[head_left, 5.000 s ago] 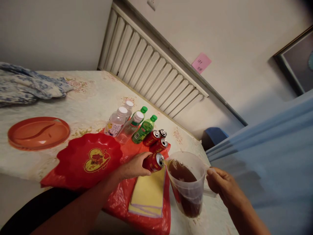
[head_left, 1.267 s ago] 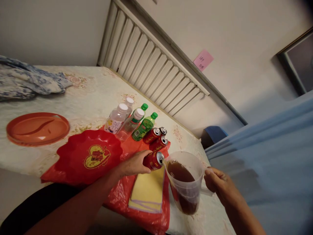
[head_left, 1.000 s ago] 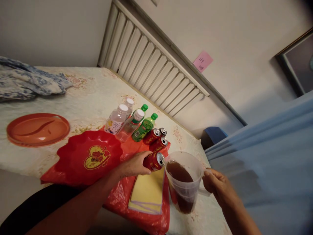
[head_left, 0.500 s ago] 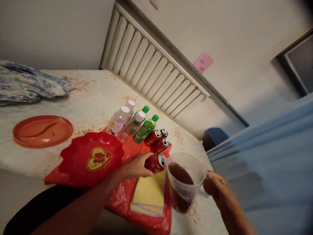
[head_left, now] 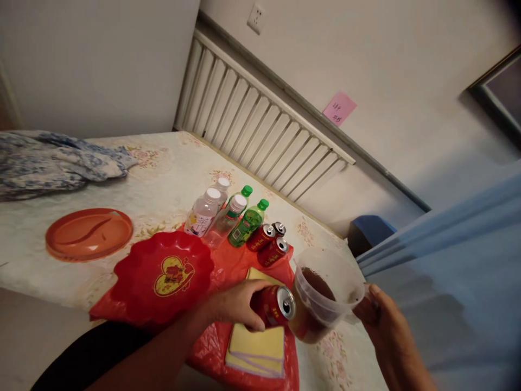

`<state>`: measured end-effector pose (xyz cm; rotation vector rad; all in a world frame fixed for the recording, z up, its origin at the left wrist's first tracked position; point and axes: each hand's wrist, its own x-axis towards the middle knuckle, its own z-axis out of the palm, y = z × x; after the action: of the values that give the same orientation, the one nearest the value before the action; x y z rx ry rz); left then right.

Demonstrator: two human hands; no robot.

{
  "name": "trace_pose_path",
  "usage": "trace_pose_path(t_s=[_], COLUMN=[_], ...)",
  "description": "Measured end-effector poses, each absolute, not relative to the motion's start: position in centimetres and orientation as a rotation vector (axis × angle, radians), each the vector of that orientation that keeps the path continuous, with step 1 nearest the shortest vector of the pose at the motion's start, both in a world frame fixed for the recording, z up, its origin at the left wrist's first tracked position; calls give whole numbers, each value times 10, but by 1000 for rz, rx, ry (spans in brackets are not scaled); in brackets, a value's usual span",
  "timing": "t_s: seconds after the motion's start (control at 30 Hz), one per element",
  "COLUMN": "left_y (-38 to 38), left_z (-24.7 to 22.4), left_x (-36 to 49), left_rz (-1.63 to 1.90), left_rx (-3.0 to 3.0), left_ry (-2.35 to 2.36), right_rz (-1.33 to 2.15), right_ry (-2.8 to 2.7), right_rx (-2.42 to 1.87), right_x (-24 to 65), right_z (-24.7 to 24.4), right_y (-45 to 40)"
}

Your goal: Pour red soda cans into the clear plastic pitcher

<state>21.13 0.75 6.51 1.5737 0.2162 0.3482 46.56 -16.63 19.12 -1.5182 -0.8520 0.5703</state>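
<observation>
My left hand is wrapped round a red drink can, its opened silver top tilted toward the right. The can is over a folded yellow cloth on a red plastic bag. By its handle, my right hand grips a clear plastic measuring jug partly filled with brown liquid. The jug leans toward the can, its rim close to the can's top; whether they touch I cannot tell. Behind my left hand, more drink cans stand beside several plastic bottles.
A red scalloped plate with a gold heart lies left of my left hand. Further left are an orange oval dish and a bunched blue-and-white cloth. A radiator runs along the wall; a blue curtain hangs at right.
The can in my left hand has come nearer and tipped more to the right. My right hand has tilted the jug further, and the view has shifted slightly.
</observation>
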Motion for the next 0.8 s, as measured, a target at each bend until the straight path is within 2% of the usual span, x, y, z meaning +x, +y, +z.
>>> trace_pose_path(t_s=[0.53,0.8], left_y=[-13,-12], left_z=[55,55], left_x=[219,219], left_rz=[78,95], left_rx=[1858,1906], left_ry=[-17,-34], right_rz=[685,821], right_ry=[-791,-806], right_rx=[-1185,-1046], right_x=[428,397], right_z=[168,142], right_y=[-89,-45])
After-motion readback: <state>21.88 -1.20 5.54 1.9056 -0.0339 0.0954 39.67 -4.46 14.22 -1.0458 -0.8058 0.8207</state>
